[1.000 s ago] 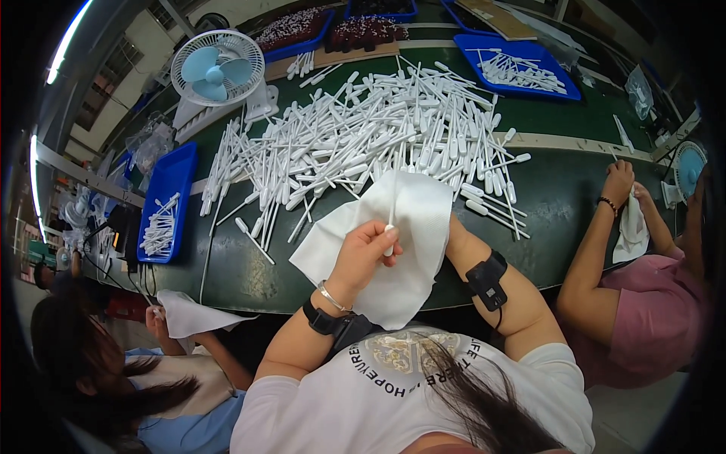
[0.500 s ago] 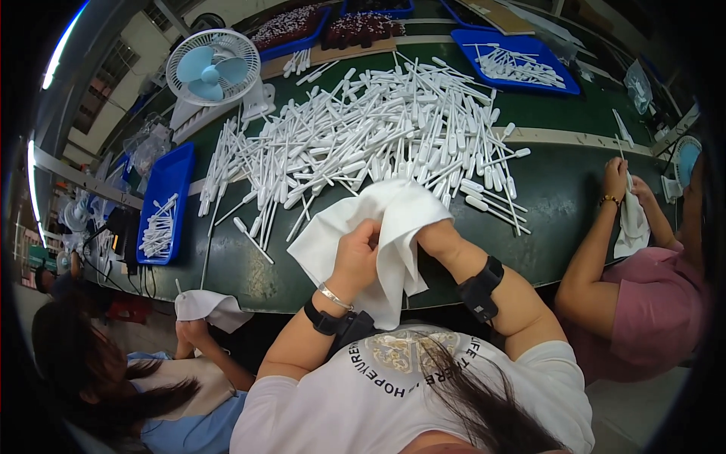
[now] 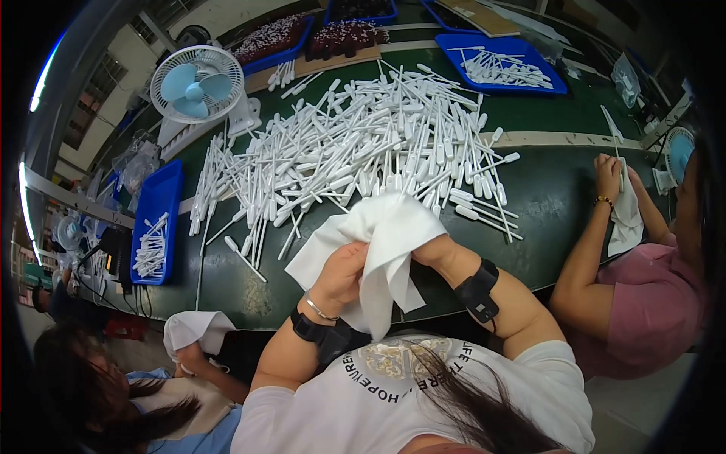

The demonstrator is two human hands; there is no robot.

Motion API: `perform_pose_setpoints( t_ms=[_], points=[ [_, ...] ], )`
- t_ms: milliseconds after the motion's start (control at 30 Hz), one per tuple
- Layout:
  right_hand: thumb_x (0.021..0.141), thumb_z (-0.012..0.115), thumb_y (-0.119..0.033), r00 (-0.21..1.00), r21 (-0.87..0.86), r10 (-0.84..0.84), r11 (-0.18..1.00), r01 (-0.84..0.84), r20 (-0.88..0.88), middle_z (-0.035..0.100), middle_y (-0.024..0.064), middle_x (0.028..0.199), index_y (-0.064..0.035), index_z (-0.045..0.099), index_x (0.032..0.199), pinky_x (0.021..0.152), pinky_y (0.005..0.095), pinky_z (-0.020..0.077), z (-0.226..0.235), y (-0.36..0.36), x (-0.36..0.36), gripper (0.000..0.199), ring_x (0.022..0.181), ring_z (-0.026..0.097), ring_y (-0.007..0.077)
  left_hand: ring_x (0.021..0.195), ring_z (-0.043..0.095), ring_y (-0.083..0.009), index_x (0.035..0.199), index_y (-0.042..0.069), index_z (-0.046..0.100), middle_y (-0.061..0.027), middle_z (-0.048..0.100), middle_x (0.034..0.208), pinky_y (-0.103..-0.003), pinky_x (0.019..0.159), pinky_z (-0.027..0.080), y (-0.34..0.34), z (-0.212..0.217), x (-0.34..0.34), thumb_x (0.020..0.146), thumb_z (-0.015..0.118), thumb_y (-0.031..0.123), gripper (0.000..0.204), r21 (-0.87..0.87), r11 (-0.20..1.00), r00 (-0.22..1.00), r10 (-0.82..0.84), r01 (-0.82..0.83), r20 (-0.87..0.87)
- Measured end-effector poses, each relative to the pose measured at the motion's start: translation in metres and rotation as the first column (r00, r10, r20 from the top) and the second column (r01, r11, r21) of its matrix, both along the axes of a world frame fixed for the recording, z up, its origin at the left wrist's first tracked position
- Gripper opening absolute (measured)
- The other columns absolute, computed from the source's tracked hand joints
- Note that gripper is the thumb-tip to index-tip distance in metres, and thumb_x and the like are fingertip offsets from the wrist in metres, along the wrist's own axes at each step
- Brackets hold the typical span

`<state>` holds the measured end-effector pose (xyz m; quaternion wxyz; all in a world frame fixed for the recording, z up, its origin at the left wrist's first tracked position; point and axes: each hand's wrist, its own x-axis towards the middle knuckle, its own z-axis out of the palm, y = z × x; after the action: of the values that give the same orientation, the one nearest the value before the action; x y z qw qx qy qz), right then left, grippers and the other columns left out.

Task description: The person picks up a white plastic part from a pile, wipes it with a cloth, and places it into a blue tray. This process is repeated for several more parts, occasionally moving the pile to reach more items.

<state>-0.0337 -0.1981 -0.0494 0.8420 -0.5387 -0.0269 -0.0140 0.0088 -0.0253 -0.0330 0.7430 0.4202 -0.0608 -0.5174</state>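
Note:
A white cloth (image 3: pixel 386 227) is bunched between my two hands at the near edge of the green table. My left hand (image 3: pixel 344 268) is closed, pinching a fold of it with thumb and fingers. My right hand (image 3: pixel 432 250) grips the cloth from the other side, its fingers buried under the drape. Whether something lies inside the folds cannot be seen. Just beyond the cloth spreads a large heap of white plastic sticks (image 3: pixel 355 144), each thin with a thicker rounded end. Several of these sticks lie apart at the heap's near edge.
A blue tray (image 3: pixel 175 219) with sticks stands at left, another blue tray (image 3: pixel 556 79) at back right. A white fan (image 3: pixel 195 85) stands back left. Co-workers sit close on both sides, holding a cloth (image 3: pixel 198 333) at left and a cloth (image 3: pixel 626 216) at right.
The whole view has shifted a little. My left hand and the cloth's folds have moved slightly; both hands stay on the cloth. The co-worker at left has moved their cloth.

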Motion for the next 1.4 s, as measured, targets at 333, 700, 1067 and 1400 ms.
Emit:
perform_pose_setpoints(
  t_ms=[333,700,1067,1400],
  points=[
    [0.086,0.045,-0.021,0.865,-0.173,-0.441,0.857,0.485,0.24,0.055,0.0101,0.102,-0.0002,0.048,0.109,0.081,0.031,0.044,-0.015,-0.028,0.014,0.031,0.093,0.054,0.0199,0.06,0.052,-0.0076,0.089,0.002,0.056,0.0005,0.058,0.077,-0.022,0.053,0.042,0.007,-0.015,-0.001,0.086,0.05,0.024,0.023,0.193,0.981,0.849,-0.09,-0.015,0.522],
    [0.087,0.044,-0.02,0.992,0.537,-0.044,0.838,0.101,-0.119,0.055,0.0093,0.101,-0.0014,0.049,0.108,0.08,0.0305,0.0449,-0.003,-0.011,0.013,0.028,0.092,0.054,0.0192,0.056,0.05,-0.0069,0.09,0.004,0.055,0.0001,0.057,0.075,-0.021,0.051,0.041,0.009,-0.001,-0.005,0.087,0.048,0.019,0.017,0.038,0.991,0.896,0.097,-0.125,0.433],
    [0.086,0.045,-0.017,0.997,0.224,-0.051,0.973,0.061,-0.049,0.053,0.0089,0.105,-0.004,0.045,0.114,0.081,0.0304,0.0436,0.009,0.026,0.004,0.031,0.094,0.053,0.0178,0.063,0.051,-0.0047,0.101,0.004,0.051,-0.0008,0.056,0.08,-0.017,0.056,0.041,-0.005,0.021,-0.007,0.088,0.042,0.014,0.019,0.064,0.975,0.865,0.159,-0.214,0.476],
    [0.082,0.048,-0.011,0.972,-0.524,0.026,0.845,0.104,0.235,0.055,0.01,0.105,-0.003,0.048,0.11,0.082,0.031,0.0416,-0.004,0.035,-0.02,0.029,0.096,0.053,0.0221,0.046,0.036,-0.0023,0.1,0.001,0.052,0.0034,0.047,0.059,-0.016,0.043,0.028,-0.003,0.004,-0.013,0.086,0.048,0.013,0.019,-0.091,0.871,0.742,0.463,-0.483,0.485]
  ],
)
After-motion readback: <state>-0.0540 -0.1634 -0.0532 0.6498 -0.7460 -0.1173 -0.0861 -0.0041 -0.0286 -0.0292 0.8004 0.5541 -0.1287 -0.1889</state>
